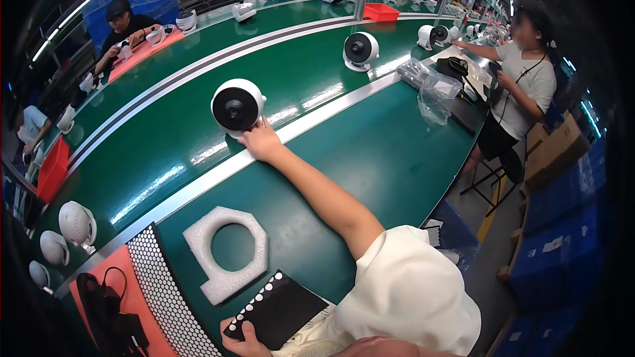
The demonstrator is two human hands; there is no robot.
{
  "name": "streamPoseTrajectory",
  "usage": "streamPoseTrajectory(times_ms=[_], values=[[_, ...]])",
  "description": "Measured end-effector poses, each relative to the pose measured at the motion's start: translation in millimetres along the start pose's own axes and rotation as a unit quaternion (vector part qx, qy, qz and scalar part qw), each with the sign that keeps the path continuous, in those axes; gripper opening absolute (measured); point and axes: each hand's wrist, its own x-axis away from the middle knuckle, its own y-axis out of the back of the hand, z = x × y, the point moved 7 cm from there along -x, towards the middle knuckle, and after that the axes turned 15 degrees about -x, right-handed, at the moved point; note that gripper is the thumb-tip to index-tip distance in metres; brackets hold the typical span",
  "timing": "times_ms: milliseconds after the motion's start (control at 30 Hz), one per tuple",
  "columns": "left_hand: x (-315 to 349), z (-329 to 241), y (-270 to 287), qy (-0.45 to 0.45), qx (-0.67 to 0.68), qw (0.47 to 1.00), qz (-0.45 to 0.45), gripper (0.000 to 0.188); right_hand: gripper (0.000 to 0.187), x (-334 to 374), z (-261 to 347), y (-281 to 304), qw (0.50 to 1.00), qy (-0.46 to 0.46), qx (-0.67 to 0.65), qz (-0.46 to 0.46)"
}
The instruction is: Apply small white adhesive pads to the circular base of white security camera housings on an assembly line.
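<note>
My right arm stretches across the bench, and my right hand (263,140) is closed at the base of a small white desk fan (237,107) with a round black front. The fan stands upright on the green conveyor belt (172,139), near its metal edge; its base is partly hidden by my fingers. Low in the view, my left hand (246,340) grips a black sheet (281,311) with a row of round white stickers along one edge. A white foam block (258,241) with a large round hole lies on the green table just beyond that sheet.
A honeycomb-patterned strip (162,284) and a pink mat (106,277) with a black device lie left. Another fan (360,49) stands farther along the belt. Plastic bags (436,96) lie at the table's far end, where a co-worker (526,73) sits. Red bins (381,12) border the line.
</note>
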Motion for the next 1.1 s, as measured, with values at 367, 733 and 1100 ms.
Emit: streamPoseTrajectory(times_ms=[367, 733, 1100], values=[[3.1, -4.9, -5.2, 0.008, 0.000, 1.000, 0.014, 0.020, 0.022, 28.3, 32.1, 50.7, 0.996, -0.049, 0.051, 0.056], [-4.9, 13.8, -6.0, -0.002, -0.013, 1.000, 0.026, 0.019, 0.043, 194.8, 204.2, 62.9, 0.777, 0.382, -0.272, 0.419], [-13.8, 1.9, -20.1, -0.092, -0.142, 0.983, 0.072, 0.030, 0.027, 190.3, 197.2, 12.1, 0.622, 0.190, -0.519, 0.554]])
